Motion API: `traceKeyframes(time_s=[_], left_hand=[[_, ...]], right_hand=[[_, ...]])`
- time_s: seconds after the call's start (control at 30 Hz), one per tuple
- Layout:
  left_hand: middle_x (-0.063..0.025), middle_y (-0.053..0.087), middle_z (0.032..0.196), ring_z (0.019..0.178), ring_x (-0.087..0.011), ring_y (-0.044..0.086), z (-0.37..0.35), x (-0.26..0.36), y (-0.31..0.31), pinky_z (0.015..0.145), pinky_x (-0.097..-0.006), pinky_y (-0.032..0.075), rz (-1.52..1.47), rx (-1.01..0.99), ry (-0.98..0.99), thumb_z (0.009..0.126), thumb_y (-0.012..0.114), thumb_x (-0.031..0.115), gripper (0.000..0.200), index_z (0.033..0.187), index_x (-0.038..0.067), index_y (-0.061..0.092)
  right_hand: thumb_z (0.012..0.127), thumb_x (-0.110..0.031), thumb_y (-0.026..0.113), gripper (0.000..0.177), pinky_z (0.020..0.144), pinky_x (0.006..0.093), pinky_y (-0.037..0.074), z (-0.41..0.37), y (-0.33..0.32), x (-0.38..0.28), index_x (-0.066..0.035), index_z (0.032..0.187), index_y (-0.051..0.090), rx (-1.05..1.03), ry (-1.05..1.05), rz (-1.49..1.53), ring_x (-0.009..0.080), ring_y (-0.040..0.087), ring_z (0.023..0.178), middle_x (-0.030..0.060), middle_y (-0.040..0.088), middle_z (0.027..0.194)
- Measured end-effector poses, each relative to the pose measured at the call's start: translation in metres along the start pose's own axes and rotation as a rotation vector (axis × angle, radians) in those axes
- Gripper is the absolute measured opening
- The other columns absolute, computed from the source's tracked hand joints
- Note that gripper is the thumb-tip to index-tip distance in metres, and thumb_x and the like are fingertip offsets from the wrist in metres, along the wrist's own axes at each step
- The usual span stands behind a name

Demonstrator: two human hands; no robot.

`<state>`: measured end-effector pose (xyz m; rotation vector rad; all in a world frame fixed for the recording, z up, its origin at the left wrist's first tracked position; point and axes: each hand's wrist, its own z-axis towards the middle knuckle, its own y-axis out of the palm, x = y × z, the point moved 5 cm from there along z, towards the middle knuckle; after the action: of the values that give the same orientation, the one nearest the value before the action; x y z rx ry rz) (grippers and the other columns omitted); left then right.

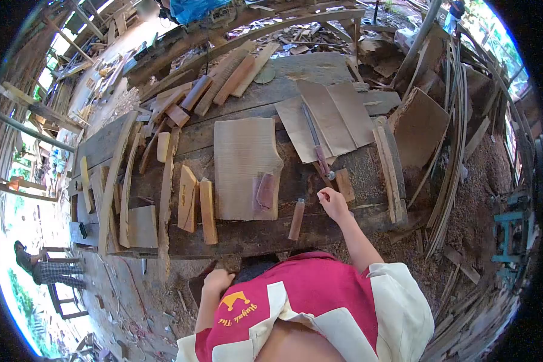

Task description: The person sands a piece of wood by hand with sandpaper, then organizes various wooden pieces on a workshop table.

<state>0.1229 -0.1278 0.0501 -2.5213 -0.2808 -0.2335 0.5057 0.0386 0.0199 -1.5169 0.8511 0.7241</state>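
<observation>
My right hand (333,204) is over the table's near side with its fingers curled closed; anything inside them is hidden. Just beyond it lies a small wood block (344,184). A long, narrow dark-bladed tool (321,160) with a worn handle rests partly on brown cardboard sheets (351,114). To the left of this hand is a wooden handle (296,220) with a metallic-looking end. A pale board (238,151) lies farther left, with a purplish piece (265,191) on it. My left hand (218,279) is low beside my lap, below the table edge, its fingers mostly hidden.
Curved wooden strips (116,187) and shaped blocks (207,211) cover the table's left side. More wood lengths (226,75) are piled at the back. A thick strip (389,169) lies at the right end. A person (51,271) sits at far left.
</observation>
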Motion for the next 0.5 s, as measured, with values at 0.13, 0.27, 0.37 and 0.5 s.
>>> traceKeyframes(time_s=[0.13,0.27,0.37,0.5], left_hand=[[-0.0212,0.063,0.080,0.084,-0.0360,0.060,0.008,-0.046,0.037,0.076,-0.0419,0.045,-0.181,0.028,-0.190,0.086,0.045,0.043,0.050,0.081,-0.003,0.064],[-0.0242,0.062,0.081,0.084,-0.0381,0.060,0.012,-0.079,0.079,0.076,-0.0423,0.045,-0.286,0.142,-0.317,0.083,0.047,0.052,0.057,0.082,-0.003,0.062],[-0.0246,0.061,0.083,0.085,-0.0380,0.059,0.041,-0.094,0.064,0.075,-0.0417,0.045,-0.244,0.120,-0.284,0.083,0.048,0.052,0.057,0.086,-0.003,0.062],[-0.0235,0.062,0.083,0.084,-0.0364,0.060,0.137,-0.060,-0.013,0.075,-0.0408,0.045,-0.150,0.103,-0.048,0.084,0.048,0.049,0.054,0.087,-0.003,0.061]], right_hand=[[0.082,-0.018,0.059,0.017,0.058,0.0344,0.044,0.007,-0.003,-0.008,-0.002,0.085,0.059,0.124,-0.047,-0.023,0.0276,0.058,0.065,0.0131,0.060,0.072],[0.080,-0.014,0.060,0.013,0.062,0.0330,0.046,0.021,-0.018,-0.005,-0.002,0.083,0.059,0.435,-0.048,-0.001,0.0286,0.058,0.069,0.0142,0.060,0.077],[0.079,-0.013,0.061,0.011,0.065,0.0338,0.046,0.032,-0.036,-0.014,-0.003,0.083,0.059,0.566,0.052,-0.006,0.0298,0.058,0.072,0.0142,0.059,0.079],[0.079,-0.012,0.058,0.014,0.069,0.0370,0.047,0.050,-0.037,-0.012,-0.004,0.090,0.057,0.701,0.006,-0.024,0.0302,0.058,0.080,0.0147,0.059,0.087]])
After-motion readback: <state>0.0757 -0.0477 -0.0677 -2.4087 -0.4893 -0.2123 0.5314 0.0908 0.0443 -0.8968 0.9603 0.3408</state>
